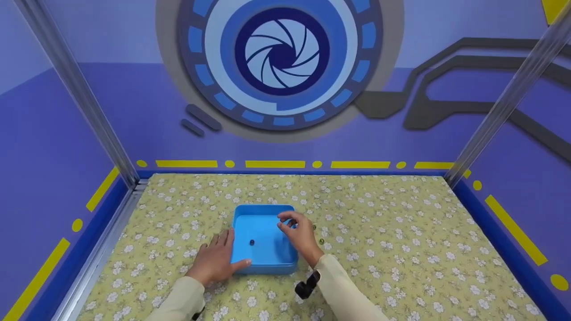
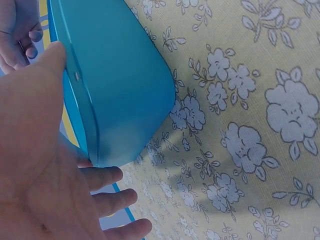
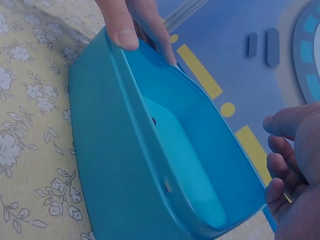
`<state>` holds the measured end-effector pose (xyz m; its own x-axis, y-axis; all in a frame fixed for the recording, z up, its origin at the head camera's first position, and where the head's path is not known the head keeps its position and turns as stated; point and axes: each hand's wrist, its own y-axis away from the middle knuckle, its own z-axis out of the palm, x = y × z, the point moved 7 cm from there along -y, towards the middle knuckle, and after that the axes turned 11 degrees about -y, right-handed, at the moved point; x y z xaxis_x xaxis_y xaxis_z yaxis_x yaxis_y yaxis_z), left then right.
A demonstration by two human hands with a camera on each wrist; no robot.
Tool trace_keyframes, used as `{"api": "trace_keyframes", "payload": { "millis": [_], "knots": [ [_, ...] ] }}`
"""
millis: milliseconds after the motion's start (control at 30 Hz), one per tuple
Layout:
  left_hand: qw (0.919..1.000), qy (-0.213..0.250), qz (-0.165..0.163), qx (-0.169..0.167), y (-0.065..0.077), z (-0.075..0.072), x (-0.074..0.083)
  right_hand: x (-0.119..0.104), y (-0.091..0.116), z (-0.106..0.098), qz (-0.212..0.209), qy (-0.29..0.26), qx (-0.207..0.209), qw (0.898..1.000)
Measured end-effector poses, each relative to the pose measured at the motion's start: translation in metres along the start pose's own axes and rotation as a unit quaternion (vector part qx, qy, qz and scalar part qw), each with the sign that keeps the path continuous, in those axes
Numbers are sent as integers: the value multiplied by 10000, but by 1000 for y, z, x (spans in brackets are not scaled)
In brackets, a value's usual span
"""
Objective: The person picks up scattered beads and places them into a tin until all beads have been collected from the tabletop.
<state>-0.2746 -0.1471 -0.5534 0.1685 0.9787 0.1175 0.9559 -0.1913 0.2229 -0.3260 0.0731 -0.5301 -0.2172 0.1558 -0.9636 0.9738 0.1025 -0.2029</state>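
Observation:
A light blue plastic box [image 1: 264,269] without a lid stands on the flowered cloth. One small dark marble [image 1: 252,242] lies on its floor, partly seen as well in the right wrist view. My left hand [image 1: 215,258] rests against the box's near left corner, thumb on the near rim and straight fingers along the left wall. Over the right side of the box hovers my right hand [image 1: 299,234], fingers loosely bent, with nothing visible between thumb and fingertips. Just right of that hand, a greenish marble [image 1: 321,241] and another greenish marble [image 1: 314,227], partly hidden, lie on the cloth.
The flowered tablecloth [image 1: 392,249] covers the table around the box. Blue printed panels [image 1: 285,151] close off the back and both sides, with metal posts [image 1: 96,118] at the back corners. A black wrist device [image 1: 307,286] sits at the right cuff.

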Motion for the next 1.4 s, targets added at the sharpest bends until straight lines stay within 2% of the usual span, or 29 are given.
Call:
{"api": "trace_keyframes", "payload": {
  "millis": [400,1033,1400],
  "knots": [
    [9999,35,-61,-154,1,-3,0,1,-1,-5,164,86,150,9997],
    [9997,89,41,-205,3,-7,1,7,0,-19,283,6,343,9990],
    [9994,139,19,-305,3,-4,1,15,3,-28,680,-48,438,9967]
  ]
}}
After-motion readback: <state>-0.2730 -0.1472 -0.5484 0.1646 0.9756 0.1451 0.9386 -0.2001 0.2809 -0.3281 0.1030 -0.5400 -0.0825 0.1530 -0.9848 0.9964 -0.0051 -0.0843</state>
